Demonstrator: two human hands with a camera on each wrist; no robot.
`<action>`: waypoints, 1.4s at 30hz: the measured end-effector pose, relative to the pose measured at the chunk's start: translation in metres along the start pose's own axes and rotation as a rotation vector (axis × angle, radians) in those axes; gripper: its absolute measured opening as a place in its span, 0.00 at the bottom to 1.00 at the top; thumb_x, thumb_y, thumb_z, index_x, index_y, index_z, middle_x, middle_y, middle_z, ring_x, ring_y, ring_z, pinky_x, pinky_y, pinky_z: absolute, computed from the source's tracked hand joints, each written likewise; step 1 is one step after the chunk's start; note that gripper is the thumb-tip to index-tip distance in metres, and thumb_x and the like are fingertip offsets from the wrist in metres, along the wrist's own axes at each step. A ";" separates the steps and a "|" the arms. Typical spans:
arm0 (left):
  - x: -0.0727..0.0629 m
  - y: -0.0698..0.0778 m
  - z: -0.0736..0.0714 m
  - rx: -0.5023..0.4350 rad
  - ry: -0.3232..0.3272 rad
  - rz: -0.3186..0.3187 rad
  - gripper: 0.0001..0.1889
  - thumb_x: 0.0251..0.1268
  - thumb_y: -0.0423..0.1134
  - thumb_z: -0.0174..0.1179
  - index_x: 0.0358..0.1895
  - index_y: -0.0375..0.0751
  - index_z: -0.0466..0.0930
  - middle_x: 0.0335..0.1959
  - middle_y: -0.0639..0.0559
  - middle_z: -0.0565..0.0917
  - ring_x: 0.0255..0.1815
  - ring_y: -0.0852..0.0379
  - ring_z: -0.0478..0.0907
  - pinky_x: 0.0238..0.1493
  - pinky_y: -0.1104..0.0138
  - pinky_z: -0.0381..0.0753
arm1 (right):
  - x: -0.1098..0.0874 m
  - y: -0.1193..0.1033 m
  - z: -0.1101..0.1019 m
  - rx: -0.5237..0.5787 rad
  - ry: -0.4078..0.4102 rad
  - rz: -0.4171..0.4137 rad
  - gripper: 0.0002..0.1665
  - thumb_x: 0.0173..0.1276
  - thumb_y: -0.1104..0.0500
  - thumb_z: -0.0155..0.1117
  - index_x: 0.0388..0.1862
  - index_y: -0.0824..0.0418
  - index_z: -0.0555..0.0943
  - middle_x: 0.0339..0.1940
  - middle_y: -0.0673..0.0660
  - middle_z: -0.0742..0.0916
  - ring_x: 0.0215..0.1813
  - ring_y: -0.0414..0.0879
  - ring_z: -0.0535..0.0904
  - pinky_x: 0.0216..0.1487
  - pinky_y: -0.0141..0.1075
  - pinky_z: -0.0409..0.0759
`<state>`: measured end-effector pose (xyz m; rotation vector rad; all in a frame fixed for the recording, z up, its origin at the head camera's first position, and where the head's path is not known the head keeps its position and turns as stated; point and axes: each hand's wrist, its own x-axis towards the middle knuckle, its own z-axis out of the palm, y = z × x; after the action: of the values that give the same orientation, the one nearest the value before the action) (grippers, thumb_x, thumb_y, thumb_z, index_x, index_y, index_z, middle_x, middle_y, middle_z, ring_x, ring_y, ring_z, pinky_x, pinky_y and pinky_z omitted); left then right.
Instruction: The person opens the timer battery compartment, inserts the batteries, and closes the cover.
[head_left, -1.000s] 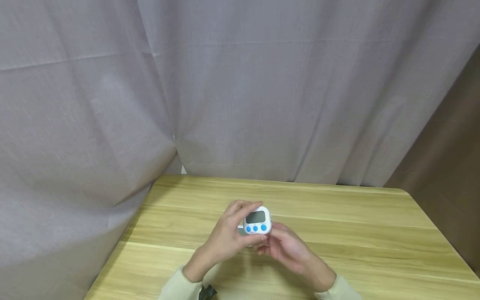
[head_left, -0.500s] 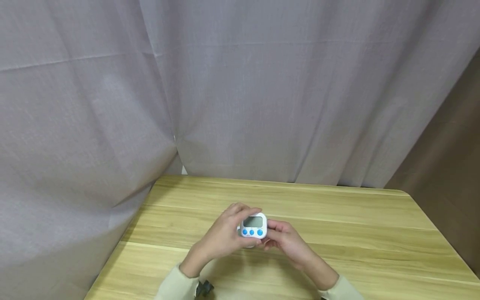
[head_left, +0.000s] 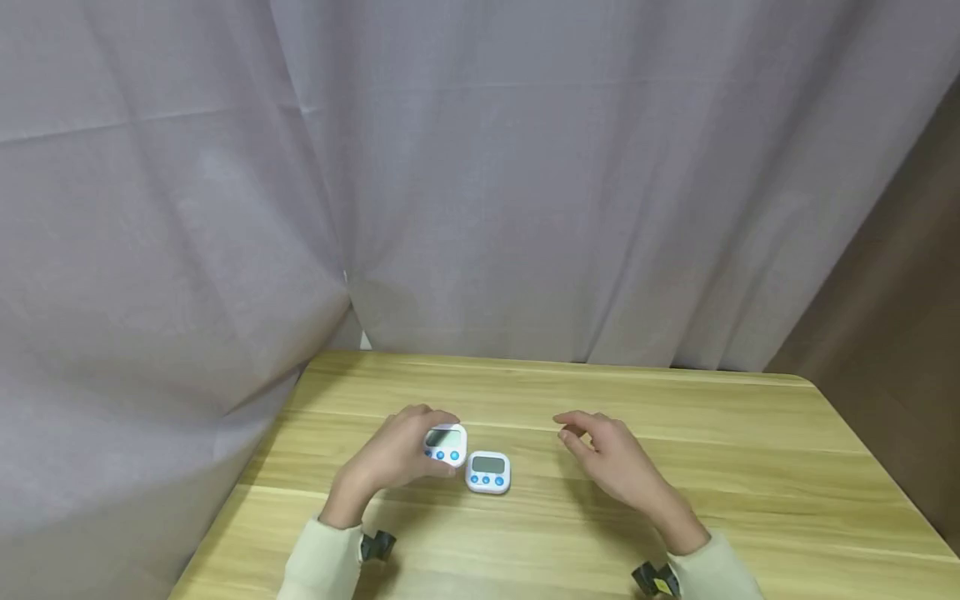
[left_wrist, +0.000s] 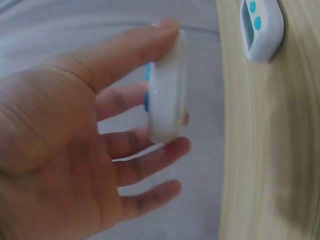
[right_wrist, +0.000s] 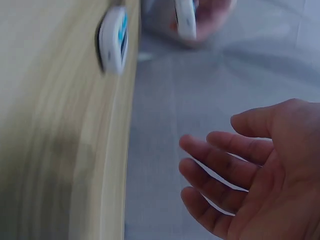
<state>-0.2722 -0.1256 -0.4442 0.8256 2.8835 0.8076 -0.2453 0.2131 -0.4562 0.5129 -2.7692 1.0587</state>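
My left hand (head_left: 397, 450) grips a white digital timer (head_left: 447, 444) with a grey screen and blue buttons, thumb on one edge and fingers on the other. In the left wrist view that timer (left_wrist: 167, 92) shows edge-on, raised off the table. A second, matching timer (head_left: 488, 472) lies face up on the wood, just right of the held one. My right hand (head_left: 611, 458) hovers to the right of both, fingers loosely bent with nothing in them; the right wrist view shows its bare fingers (right_wrist: 215, 165) apart from the lying timer (right_wrist: 114, 40).
The wooden table (head_left: 675, 467) spreads around both hands, its far edge against a grey curtain (head_left: 480, 208). A darker brown curtain (head_left: 892, 358) hangs at the right. Black wrist devices (head_left: 656, 579) sit at the sleeves.
The hands have come apart. My left hand has carried one timer to the left, the right hand has moved right, and the second timer now lies exposed on the table.
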 end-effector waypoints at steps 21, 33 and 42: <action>-0.006 -0.020 0.017 0.141 -0.058 -0.096 0.19 0.53 0.34 0.79 0.51 0.44 0.91 0.50 0.50 0.88 0.54 0.46 0.80 0.63 0.40 0.76 | 0.006 0.051 -0.026 -0.160 0.065 0.031 0.24 0.80 0.53 0.64 0.66 0.68 0.80 0.57 0.68 0.88 0.62 0.69 0.81 0.60 0.66 0.81; -0.012 0.007 -0.007 0.033 -0.077 -0.044 0.23 0.61 0.36 0.76 0.60 0.41 0.85 0.57 0.43 0.87 0.58 0.43 0.83 0.61 0.46 0.83 | 0.005 0.052 -0.042 -0.120 0.081 0.041 0.26 0.83 0.51 0.60 0.68 0.68 0.79 0.62 0.70 0.86 0.66 0.69 0.77 0.65 0.67 0.76; -0.049 0.013 0.006 0.224 -0.238 -0.088 0.37 0.49 0.58 0.82 0.58 0.37 0.84 0.43 0.48 0.87 0.36 0.58 0.80 0.34 0.66 0.85 | 0.001 0.055 -0.036 -0.123 0.074 0.036 0.25 0.82 0.51 0.61 0.66 0.68 0.80 0.62 0.69 0.87 0.65 0.68 0.78 0.65 0.66 0.76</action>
<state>-0.2226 -0.1383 -0.4486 0.7470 2.8031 0.3543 -0.2661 0.2749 -0.4634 0.4015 -2.7661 0.8879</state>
